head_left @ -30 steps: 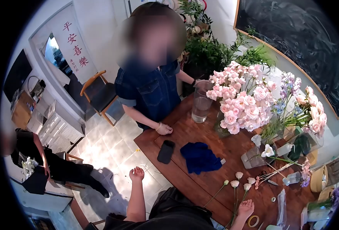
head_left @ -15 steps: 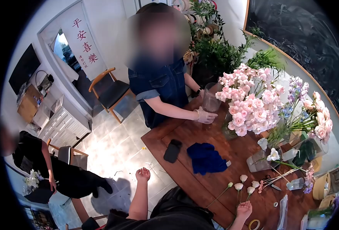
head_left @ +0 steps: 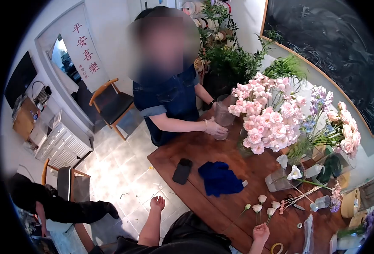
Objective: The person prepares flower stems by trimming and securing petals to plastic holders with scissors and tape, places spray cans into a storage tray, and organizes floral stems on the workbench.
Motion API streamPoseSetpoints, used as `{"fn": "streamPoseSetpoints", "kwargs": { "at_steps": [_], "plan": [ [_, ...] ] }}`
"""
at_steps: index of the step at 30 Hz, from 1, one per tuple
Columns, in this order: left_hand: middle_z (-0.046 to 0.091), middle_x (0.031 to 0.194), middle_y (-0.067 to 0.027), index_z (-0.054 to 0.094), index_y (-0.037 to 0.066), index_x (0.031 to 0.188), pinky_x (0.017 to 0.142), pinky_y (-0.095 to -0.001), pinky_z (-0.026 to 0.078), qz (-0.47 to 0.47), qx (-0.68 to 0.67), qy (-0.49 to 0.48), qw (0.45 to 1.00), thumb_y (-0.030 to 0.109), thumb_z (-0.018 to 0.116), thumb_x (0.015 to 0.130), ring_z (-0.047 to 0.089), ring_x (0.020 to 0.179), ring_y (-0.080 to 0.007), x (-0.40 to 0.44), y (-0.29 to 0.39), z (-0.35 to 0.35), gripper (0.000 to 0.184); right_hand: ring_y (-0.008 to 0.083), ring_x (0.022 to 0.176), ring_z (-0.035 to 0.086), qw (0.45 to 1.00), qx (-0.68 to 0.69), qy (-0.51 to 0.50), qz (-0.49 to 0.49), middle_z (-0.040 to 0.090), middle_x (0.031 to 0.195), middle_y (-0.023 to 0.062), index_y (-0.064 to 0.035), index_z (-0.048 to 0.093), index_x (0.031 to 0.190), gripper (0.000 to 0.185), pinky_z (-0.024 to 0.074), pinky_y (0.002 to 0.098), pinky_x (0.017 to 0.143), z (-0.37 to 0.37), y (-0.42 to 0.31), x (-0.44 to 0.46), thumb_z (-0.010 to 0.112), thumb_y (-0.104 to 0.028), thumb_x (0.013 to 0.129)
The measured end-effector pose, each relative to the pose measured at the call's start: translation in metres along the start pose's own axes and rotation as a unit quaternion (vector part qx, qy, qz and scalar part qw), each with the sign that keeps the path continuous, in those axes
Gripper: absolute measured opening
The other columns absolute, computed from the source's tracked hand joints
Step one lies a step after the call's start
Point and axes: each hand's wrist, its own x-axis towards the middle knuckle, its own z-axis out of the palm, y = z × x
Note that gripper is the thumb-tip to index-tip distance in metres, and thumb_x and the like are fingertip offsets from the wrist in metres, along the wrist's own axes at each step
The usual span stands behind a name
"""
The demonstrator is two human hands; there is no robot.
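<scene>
My left hand (head_left: pixel 157 203) is raised over the floor beside the table, fingers loosely curled and apart, nothing in it. My right hand (head_left: pixel 261 232) is at the table's near edge, palm up with relaxed, half-bent fingers and no object visible in it. Just beyond it lie several cut white flowers (head_left: pixel 257 208) on thin stems. A yellow tape roll (head_left: pixel 277 249) rests nearby, with a clear plastic wrap (head_left: pixel 308 235) farther right. A blue cloth (head_left: pixel 220 179) and a black phone (head_left: pixel 182 171) lie on the wooden table (head_left: pixel 195 207).
Across the table a co-worker (head_left: pixel 165 99) in denim holds a clear vase (head_left: pixel 223 120). Pink roses (head_left: pixel 271 114) stand at the back right, beside a clear container (head_left: pixel 280 180). Another person (head_left: pixel 64 207) in black bends at the left, near a chair (head_left: pixel 70 182).
The view has shifted slightly, so the table scene sits a little further left. The person in black has bent down lower. My hands keep nearly the same pose.
</scene>
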Motion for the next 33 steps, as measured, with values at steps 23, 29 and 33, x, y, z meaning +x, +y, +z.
{"fn": "streamPoseSetpoints", "kwargs": {
  "at_steps": [23,29,33],
  "plan": [
    [0.049,0.062,-0.0057,0.054,-0.001,0.097,0.034,-0.0241,0.032,0.177,0.500,-0.003,0.848,-0.006,0.047,0.070,0.042,0.040,-0.0124,0.017,-0.038,-0.035,0.028,0.0142,0.062,0.048,0.972,-0.218,-0.092,0.000,0.050,0.067,0.0022,-0.0060,0.056,0.096,0.016,0.0419,0.0294,0.058,0.057,0.047,-0.029,0.058,-0.009,0.081],
    [0.053,0.072,-0.0052,0.052,-0.001,0.101,0.042,-0.0237,0.041,0.177,0.561,-0.041,0.808,0.000,0.051,0.073,0.051,0.055,-0.0126,0.001,-0.040,-0.042,0.028,0.0112,0.072,0.055,0.806,-0.554,-0.201,-0.057,0.057,0.084,0.0034,-0.0065,0.047,0.115,0.038,0.0458,0.0246,0.060,0.142,0.117,-0.018,0.061,-0.009,0.080],
    [0.056,0.078,-0.0065,0.053,-0.001,0.103,0.046,-0.0254,0.046,0.134,0.611,-0.043,0.779,0.004,0.053,0.074,0.055,0.060,-0.0143,0.001,-0.029,-0.069,0.029,0.0355,0.124,0.029,0.498,-0.758,-0.262,-0.329,0.029,0.134,0.0165,-0.0223,0.030,0.135,0.080,0.0305,0.0534,0.096,0.225,0.169,0.011,0.073,-0.024,0.067]
  ]
}}
